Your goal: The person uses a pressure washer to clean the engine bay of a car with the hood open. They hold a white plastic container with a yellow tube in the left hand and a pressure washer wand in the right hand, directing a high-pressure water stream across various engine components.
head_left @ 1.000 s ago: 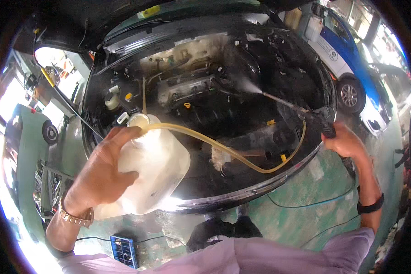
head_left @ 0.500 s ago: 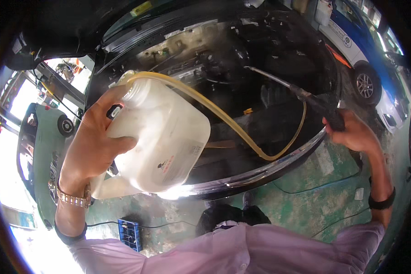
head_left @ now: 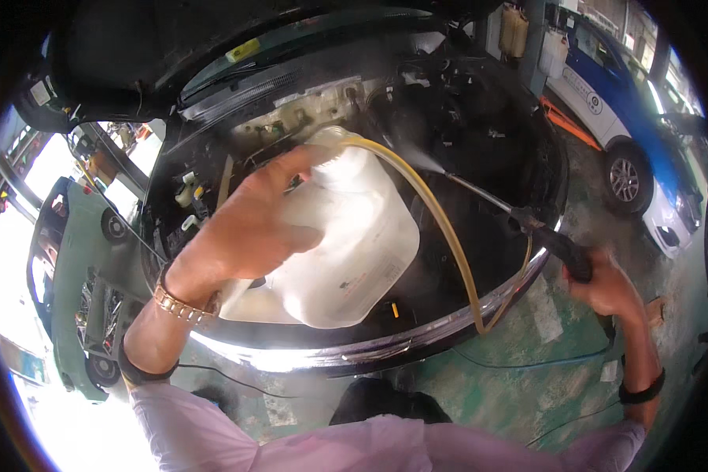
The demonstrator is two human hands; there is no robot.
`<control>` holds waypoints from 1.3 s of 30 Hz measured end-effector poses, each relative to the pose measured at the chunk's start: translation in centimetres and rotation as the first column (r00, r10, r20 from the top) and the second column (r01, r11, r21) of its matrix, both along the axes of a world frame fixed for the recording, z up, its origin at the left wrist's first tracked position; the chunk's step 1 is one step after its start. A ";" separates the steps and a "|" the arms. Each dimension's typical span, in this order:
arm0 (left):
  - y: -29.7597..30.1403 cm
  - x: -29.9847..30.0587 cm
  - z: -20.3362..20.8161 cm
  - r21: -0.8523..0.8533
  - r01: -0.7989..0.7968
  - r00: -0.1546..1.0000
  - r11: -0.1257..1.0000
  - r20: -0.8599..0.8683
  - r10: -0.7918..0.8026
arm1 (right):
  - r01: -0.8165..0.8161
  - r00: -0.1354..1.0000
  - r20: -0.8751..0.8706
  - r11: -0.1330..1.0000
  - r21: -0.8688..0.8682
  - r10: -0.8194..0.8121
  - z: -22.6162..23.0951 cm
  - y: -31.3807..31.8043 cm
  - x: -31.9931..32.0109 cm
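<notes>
My left hand (head_left: 240, 220) is wrapped around the neck and handle side of a translucent white plastic jug (head_left: 358, 244), tilted above the open engine bay (head_left: 464, 228) of a dark car. A yellowish clear hose (head_left: 448, 228) leaves the jug's mouth, sags over the car's front edge and runs up to a black spray gun (head_left: 557, 245). My right hand (head_left: 606, 285) grips that gun by its handle; its thin metal wand (head_left: 480, 193) points up and left into the bay. A white mist (head_left: 421, 160) sprays from the tip. The jug hides part of the bay.
The raised hood (head_left: 126, 63) hangs over the far left. A blue and white car (head_left: 617, 110) stands at right, a pale green one (head_left: 75, 259) at left. A thin air line (head_left: 519, 365) trails along the green floor (head_left: 480, 401). The chrome front edge (head_left: 377, 352) curves before me.
My left hand has carried the jug to the right within the view. The spray gun sits lower, and mist now shows plainly at its tip. The view itself has shifted.
</notes>
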State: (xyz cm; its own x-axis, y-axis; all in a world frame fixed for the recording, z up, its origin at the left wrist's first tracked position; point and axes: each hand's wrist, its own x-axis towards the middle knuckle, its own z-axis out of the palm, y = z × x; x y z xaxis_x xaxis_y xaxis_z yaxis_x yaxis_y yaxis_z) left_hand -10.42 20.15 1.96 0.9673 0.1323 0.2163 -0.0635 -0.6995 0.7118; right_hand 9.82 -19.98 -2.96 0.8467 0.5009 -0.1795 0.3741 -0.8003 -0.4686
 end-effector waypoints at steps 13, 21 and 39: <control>-3.5 3.7 1.4 0.241 0.272 0.954 0.932 -0.191 -0.230 | 0.132 0.984 0.104 0.984 0.118 -0.145 -0.1 -2.3 2.8; -7.5 8.0 1.1 0.281 0.252 0.925 0.926 -0.352 -0.145 | 0.137 0.979 -0.156 0.990 0.035 -0.130 -1.3 -9.1 4.8; -10.9 7.3 0.0 0.453 0.029 0.929 0.891 -0.340 0.143 | -0.176 0.936 -0.233 0.924 0.339 0.264 -7.1 -15.0 12.5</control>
State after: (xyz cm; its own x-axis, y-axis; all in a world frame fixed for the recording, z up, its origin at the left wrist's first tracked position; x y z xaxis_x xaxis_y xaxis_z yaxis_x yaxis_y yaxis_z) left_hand -3.09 9.30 2.00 0.9825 0.1627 -0.0912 0.1825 -0.9391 0.2913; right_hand 22.36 -35.03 -10.09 0.6499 0.7357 -0.1909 0.3483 -0.5115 -0.7855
